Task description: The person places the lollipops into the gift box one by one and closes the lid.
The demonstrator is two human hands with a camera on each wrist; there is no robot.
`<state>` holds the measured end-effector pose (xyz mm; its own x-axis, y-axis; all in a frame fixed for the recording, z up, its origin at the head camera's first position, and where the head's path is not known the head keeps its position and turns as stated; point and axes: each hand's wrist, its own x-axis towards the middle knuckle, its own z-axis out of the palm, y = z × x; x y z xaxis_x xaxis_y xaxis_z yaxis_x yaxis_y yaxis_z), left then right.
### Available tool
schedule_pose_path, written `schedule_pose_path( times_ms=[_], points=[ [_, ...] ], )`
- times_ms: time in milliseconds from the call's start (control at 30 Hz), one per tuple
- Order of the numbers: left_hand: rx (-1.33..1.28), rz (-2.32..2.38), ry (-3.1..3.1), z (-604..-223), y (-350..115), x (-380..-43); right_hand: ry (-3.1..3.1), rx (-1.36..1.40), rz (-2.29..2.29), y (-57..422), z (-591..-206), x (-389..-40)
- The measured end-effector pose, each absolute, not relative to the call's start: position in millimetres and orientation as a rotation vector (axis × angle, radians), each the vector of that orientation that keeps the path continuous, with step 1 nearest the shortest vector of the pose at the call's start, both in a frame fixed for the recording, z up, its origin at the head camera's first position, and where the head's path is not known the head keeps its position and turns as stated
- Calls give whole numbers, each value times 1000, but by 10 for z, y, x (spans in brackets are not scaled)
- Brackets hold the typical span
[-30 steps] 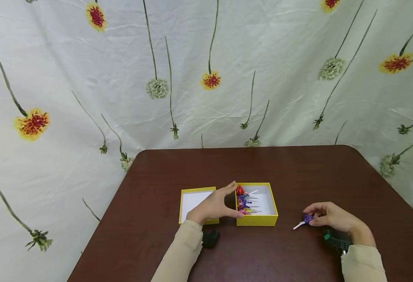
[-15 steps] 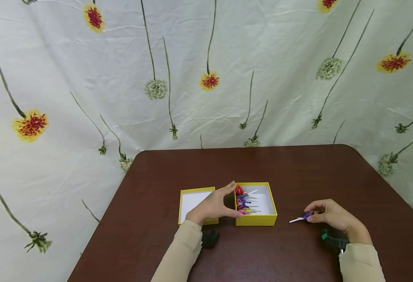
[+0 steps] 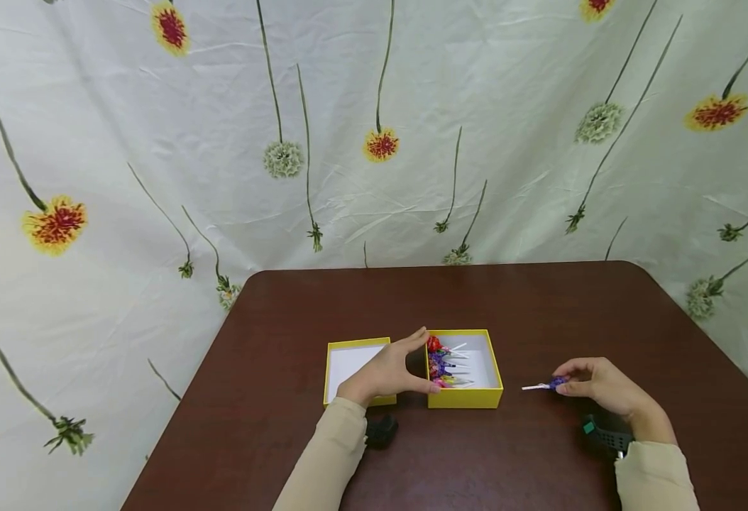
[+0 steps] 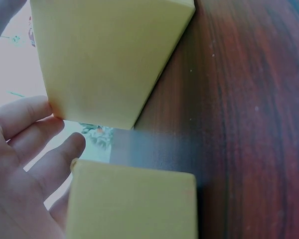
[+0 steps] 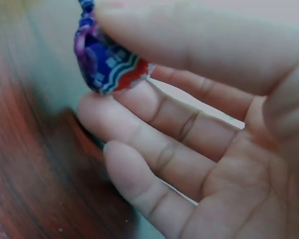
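My left hand (image 3: 387, 369) spans the left end of an open yellow box (image 3: 465, 400), thumb at its near corner and fingertips at its far corner. In the left wrist view, fingertips meet the edge of the box's yellow wall (image 4: 109, 59). Several wrapped lollipops (image 3: 439, 365) lie inside along the left side, heads left, white sticks pointing right. Right of the box, my right hand (image 3: 607, 389) pinches a purple-wrapped lollipop (image 3: 558, 382) by its head, the stick pointing left. The right wrist view shows its blue, purple and red wrapper (image 5: 107, 64) under the thumb, other fingers loosely bent.
The yellow-rimmed lid (image 3: 351, 365), white inside, lies left of the box, partly behind my left hand. Both rest on a dark brown table (image 3: 540, 305). A flower-printed white cloth (image 3: 508, 85) hangs behind it. Dark wrist devices (image 3: 382, 431) sit at both wrists.
The right hand has shifted slightly up and left with the lollipop, and the stick has swung from slanting down-left to nearly level. The left hand and box have stayed put.
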<state>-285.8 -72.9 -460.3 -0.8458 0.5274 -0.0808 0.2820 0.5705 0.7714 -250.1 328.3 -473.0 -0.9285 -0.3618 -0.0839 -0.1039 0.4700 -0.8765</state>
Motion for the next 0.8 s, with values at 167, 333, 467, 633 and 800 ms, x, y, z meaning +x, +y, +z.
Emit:
schedule_pose_path(
  times_ms=[167, 333, 467, 633, 800],
  points=[
    [672, 1146, 2503, -4605, -733, -2863, 2481, -348, -1444, 3270, -4719, -2505],
    [673, 1144, 2499, -4613, -735, -2861, 2506, -302, -1433, 3245, -4698, -2491],
    [682, 1143, 2490, -4613, -730, -2852, 2589, -262, -1375, 3216, -4655, -2459],
    [686, 1138, 2498, -4606, -729, -2853, 2658, -246, -1388, 3159, -4562, -2446],
    [683, 1142, 2500, -4599, -739, -2861, 2680, -280, -1462, 3118, -4491, -2468]
  ],
)
